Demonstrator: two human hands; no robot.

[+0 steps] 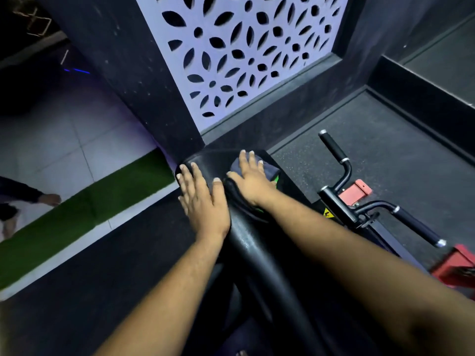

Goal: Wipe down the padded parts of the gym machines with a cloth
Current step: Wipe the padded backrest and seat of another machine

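Note:
A black padded rest [246, 237] of a gym machine runs from the bottom middle up to the wall corner. My left hand [203, 199] lies flat on the pad's upper left side, fingers straight and spread. My right hand [250, 179] presses a dark blue-grey cloth [270, 170] flat against the top of the pad, fingers straight. A bit of green shows at the cloth's right edge. Most of the cloth is hidden under my palm.
Two black machine handles [334, 150] [416, 227] with chrome rings and red frame parts [354, 192] stand right of the pad. A dark wall with a white cut-out panel [246, 52] is close ahead. Another person's hand [50, 199] shows at far left beside a green turf strip [84, 209].

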